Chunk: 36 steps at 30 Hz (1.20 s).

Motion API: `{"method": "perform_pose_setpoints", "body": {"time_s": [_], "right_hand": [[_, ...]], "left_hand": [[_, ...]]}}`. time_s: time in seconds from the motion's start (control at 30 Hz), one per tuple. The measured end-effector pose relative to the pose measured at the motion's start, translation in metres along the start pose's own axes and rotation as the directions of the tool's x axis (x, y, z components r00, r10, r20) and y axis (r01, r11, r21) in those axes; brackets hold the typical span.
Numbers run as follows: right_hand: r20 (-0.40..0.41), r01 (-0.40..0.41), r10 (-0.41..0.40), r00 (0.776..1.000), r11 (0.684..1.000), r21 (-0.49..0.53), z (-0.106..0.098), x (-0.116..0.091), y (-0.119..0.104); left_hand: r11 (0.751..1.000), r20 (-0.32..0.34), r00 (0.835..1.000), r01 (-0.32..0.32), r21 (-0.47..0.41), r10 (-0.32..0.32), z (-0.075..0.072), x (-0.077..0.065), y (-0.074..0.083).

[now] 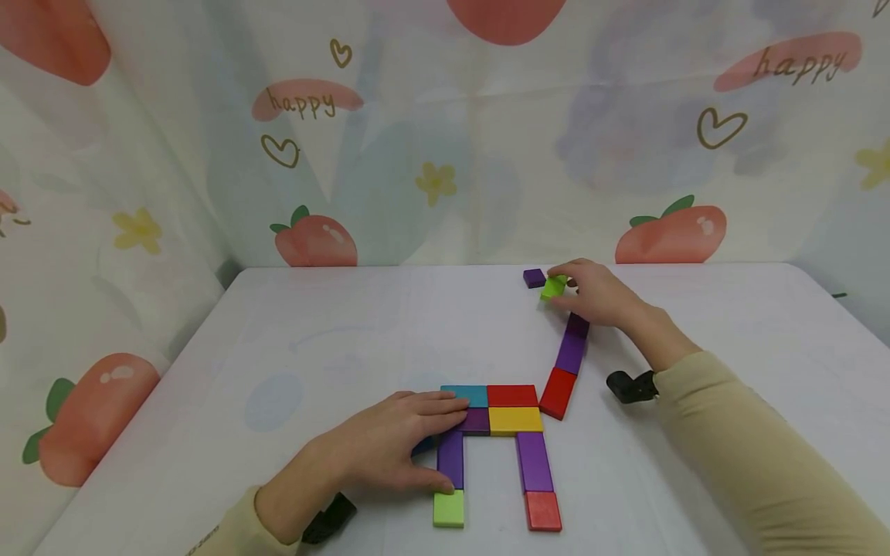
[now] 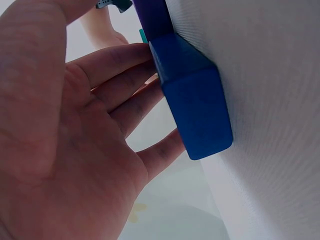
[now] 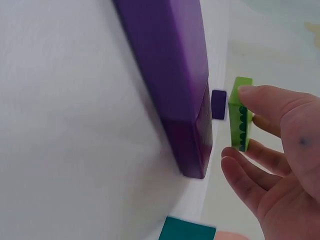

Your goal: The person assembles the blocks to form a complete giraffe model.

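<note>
My right hand (image 1: 598,293) pinches a small light green block (image 3: 240,115) between thumb and fingers, above the far part of the table. Just left of it in the head view lies a small dark purple block (image 1: 534,278). Under that wrist, a slanting row holds a purple block (image 1: 572,354) and a red block (image 1: 558,392). My left hand (image 1: 389,436) rests over the left side of a flat block figure, fingers straight, fingertips on a teal block (image 1: 469,395) and a dark purple block (image 1: 476,422). A blue block (image 2: 197,115) sits beside its fingers, mostly hidden in the head view.
The figure also has a red block (image 1: 512,395), a yellow block (image 1: 515,420) and two legs, ending in a green block (image 1: 448,510) and a red block (image 1: 543,511). A teal block (image 3: 187,230) shows low in the right wrist view. A patterned curtain (image 1: 487,154) stands behind the table.
</note>
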State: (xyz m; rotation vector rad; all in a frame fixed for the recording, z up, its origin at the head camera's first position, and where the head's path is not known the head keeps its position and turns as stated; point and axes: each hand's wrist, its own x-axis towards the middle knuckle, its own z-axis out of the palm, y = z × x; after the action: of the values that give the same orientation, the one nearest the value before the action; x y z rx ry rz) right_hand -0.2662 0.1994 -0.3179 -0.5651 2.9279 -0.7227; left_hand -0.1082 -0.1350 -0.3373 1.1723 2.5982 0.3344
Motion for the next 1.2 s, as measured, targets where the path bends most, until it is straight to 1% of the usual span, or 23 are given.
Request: {"method": "perform_pose_setpoints", "body": {"time_s": [0.13,0.27,0.53,0.73,1.07,1.2], "right_hand": [[-0.035,0.001,-0.001,0.999,1.0,-0.007,-0.005,-0.002,0.014],[-0.046,-0.025,0.024,0.999,1.0,-0.009,-0.008,-0.006,0.024],[-0.056,-0.055,0.053,0.997,0.998,-0.037,-0.014,-0.012,0.035],[-0.067,-0.039,0.035,0.997,0.997,-0.061,-0.014,-0.015,0.043],[-0.048,-0.06,0.057,0.997,0.996,-0.064,-0.01,-0.013,0.046],[-0.024,-0.067,0.065,0.998,0.996,-0.06,-0.009,-0.012,0.046]], "left_hand": [[1.0,0.0,1.0,-0.003,0.003,0.003,0.0,0.0,0.0],[1.0,0.003,1.0,-0.002,0.004,0.002,0.0,0.0,0.0],[1.0,0.001,1.0,-0.004,0.003,0.004,-0.001,0.0,0.0],[1.0,-0.001,1.0,-0.003,0.0,0.003,0.0,0.0,-0.001],[1.0,-0.008,1.0,-0.01,0.004,0.01,0.0,-0.001,-0.001],[1.0,-0.008,1.0,-0.013,0.006,0.013,0.0,0.0,-0.001]]}}
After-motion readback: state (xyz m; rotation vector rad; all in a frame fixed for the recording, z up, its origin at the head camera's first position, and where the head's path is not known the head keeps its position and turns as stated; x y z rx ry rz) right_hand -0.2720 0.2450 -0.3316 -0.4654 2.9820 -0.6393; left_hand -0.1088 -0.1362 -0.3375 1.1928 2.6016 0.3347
